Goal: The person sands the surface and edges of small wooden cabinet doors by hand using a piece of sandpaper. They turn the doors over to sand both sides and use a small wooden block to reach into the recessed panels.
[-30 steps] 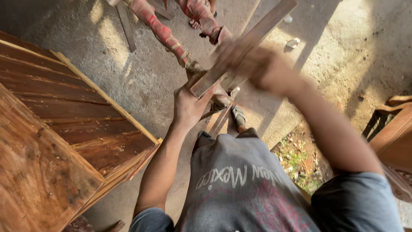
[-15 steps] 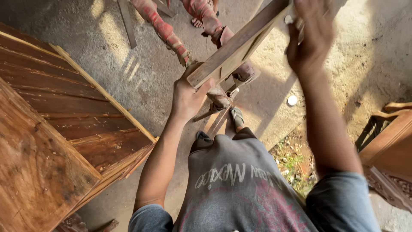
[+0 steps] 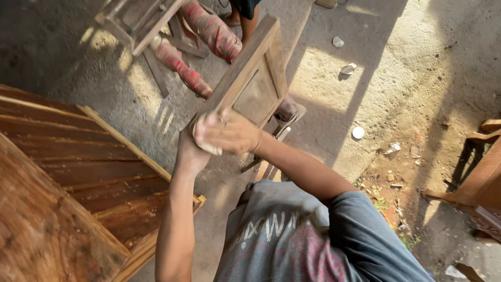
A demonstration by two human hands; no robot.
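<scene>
A rough grey concrete floor (image 3: 407,62) fills the scene, with bright patches of sunlight and long shadows across it. A large slatted reddish-brown wooden furniture piece (image 3: 62,183) lies at the left. A small wooden stool frame (image 3: 135,21) stands at the top. Carved brown wooden furniture (image 3: 480,183) sits at the right edge, beside bare earth with debris (image 3: 396,193). Small pale stones (image 3: 348,68) lie scattered.

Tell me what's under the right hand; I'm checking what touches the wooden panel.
A pale pad shows beneath the right hand, at the wooden panel's lower corner. The left hand grips below. The contact surface is covered.
</scene>
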